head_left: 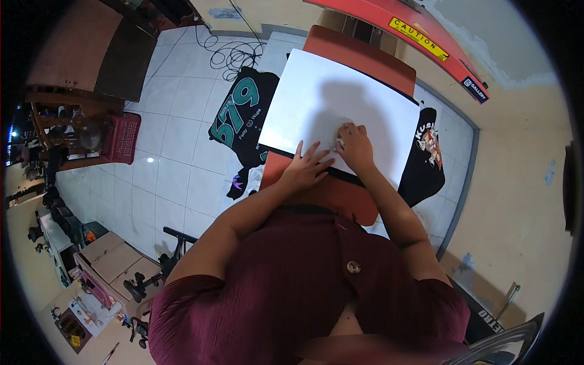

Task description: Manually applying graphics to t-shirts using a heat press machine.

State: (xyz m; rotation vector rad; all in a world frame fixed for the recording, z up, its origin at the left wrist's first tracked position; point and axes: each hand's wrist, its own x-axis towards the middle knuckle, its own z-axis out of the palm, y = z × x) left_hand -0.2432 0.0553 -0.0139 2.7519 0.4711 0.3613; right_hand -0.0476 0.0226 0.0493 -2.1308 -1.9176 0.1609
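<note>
A flat white board (292,97) with a black edge lies in front of me on an orange-red base (360,50). My left hand (304,169) rests on its near edge, fingers spread and holding nothing. Close by to the right, my right hand (356,147) is closed on a small crumpled whitish wad (342,126), pressed against the white surface. Whether the wad is cloth or tissue I cannot tell. Shadows fall across the board around that hand.
A red machine part (377,18) with a yellow warning label overhangs the far right. Black printed shirts (243,106) hang at the left, and another black shirt (429,161) at the right. Coiled black cable (234,58) and a red plastic basket (121,139) lie farther left.
</note>
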